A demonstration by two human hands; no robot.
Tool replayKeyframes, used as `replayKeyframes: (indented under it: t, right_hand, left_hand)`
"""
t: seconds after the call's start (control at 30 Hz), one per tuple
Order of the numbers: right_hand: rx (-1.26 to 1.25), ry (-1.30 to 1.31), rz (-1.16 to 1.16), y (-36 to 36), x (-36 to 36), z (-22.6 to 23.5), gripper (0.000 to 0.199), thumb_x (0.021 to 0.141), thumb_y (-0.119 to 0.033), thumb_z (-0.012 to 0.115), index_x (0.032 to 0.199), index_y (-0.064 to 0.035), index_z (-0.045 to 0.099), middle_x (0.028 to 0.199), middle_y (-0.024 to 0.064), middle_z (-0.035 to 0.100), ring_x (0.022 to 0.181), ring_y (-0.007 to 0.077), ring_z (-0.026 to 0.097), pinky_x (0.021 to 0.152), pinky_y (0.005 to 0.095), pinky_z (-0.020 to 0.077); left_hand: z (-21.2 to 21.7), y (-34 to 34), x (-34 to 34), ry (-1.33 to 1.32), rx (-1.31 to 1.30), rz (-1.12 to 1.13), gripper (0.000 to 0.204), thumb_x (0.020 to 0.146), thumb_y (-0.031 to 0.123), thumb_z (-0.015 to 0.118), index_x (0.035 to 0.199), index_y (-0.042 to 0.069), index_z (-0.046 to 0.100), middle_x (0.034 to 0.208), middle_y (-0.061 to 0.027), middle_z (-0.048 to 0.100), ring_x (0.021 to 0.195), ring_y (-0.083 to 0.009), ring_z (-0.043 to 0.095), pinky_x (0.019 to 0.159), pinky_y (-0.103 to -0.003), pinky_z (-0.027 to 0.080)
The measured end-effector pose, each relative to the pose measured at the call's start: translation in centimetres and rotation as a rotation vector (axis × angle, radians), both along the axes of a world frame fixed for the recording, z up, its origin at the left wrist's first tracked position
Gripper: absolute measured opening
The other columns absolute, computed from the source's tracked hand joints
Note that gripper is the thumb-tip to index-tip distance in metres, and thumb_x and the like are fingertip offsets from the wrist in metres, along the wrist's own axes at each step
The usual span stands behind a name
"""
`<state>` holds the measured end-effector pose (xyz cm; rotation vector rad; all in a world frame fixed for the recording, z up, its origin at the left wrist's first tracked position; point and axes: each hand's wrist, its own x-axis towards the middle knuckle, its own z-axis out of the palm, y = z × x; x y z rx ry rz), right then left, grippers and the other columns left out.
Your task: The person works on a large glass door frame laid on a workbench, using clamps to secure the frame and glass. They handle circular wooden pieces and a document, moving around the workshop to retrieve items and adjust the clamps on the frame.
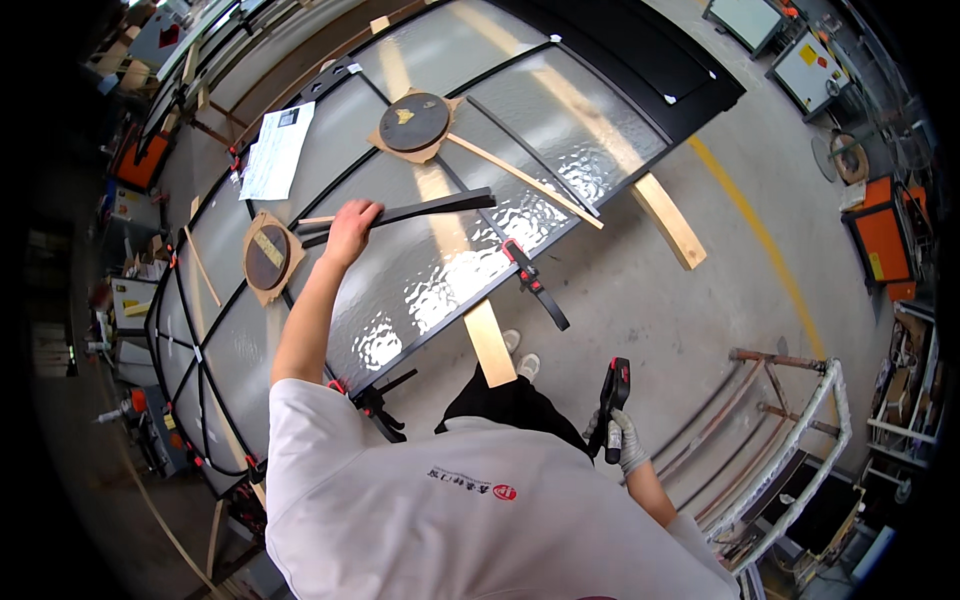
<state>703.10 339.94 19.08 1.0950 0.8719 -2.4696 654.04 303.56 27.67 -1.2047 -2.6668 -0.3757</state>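
Note:
My bare left hand (352,228) is closed round black flat strips (440,204) above a large textured glass panel (390,265) with a dark frame. Beside my body, my gloved right hand (628,440) grips a black and red bar clamp (614,392). Two round dark weights sit on brown cardboard pieces on the glass: one weight (414,122) lies beyond the strips, the other weight (267,256) to the left of my hand. A red and black clamp (530,280) bites the panel's near edge. Another clamp (376,408) hangs at the lower corner, below my left forearm.
Wooden beams (670,222) support the panel, one beam end (490,345) jutting towards me. A paper sheet (275,150) and a thin wooden stick (525,180) lie on the glass. At right stand a metal rack (835,400) and an orange machine (885,230).

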Motion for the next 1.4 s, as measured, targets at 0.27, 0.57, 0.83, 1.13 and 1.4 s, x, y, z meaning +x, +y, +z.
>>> replayKeyframes:
  t: [0.27,0.57,0.83,1.13,1.4]
  right_hand:
    - [0.161,0.011,-0.088,-0.3,0.6,1.9,0.046,0.075,-0.048,0.059,0.089,-0.0044,0.055,0.076,0.0067,0.058,0.07,0.0192,0.059,0.065,0.0309,0.0473]
    - [0.104,-0.153,-0.343,-2.6,1.6,2.2,0.034,0.077,-0.038,0.06,0.089,-0.0059,0.054,0.075,0.0058,0.058,0.067,0.0178,0.058,0.062,0.0295,0.0477]
    - [0.078,-0.114,-0.302,-2.6,-0.7,0.3,0.033,0.078,-0.035,0.06,0.092,-0.0068,0.052,0.075,0.005,0.057,0.066,0.0169,0.058,0.061,0.0279,0.0473]
    - [0.122,-0.067,-0.302,-0.8,-0.2,0.0,0.047,0.075,-0.044,0.06,0.097,-0.0034,0.053,0.082,0.0077,0.058,0.077,0.0216,0.059,0.074,0.0356,0.0492]
    - [-0.09,0.009,-0.343,1.3,0.8,-0.8,0.034,0.078,-0.034,0.062,0.093,-0.0047,0.055,0.08,0.007,0.059,0.073,0.0205,0.06,0.073,0.0355,0.0503]
  left_hand:
    - [-0.9,19.7,-4.7,-0.09,-0.139,-0.405,0.041,0.072,0.002,0.052,0.113,0.009,0.048,0.09,-0.0098,0.052,0.085,-0.0283,0.055,0.069,-0.036,0.047]
    - [-5.8,27.5,-7.4,-0.212,-0.169,-0.48,0.056,0.066,-0.001,0.054,0.12,0.011,0.045,0.094,-0.0128,0.048,0.085,-0.0311,0.053,0.073,-0.038,0.046]
    - [-6.8,29.6,-9.5,-0.045,-0.089,-0.542,0.032,0.06,0.002,0.06,0.09,0.007,0.05,0.097,-0.0109,0.049,0.096,-0.0298,0.046,0.078,-0.037,0.042]
    - [-4.8,30.5,-9.2,-0.119,-0.12,-0.528,0.024,0.061,0.003,0.058,0.082,0.006,0.048,0.083,-0.0094,0.052,0.085,-0.0288,0.051,0.073,-0.037,0.041]
    - [4.3,33.2,-2.6,0.019,0.012,-0.489,0.023,0.058,-0.001,0.056,0.076,0.007,0.045,0.075,-0.0101,0.049,0.076,-0.0303,0.05,0.066,-0.039,0.039]
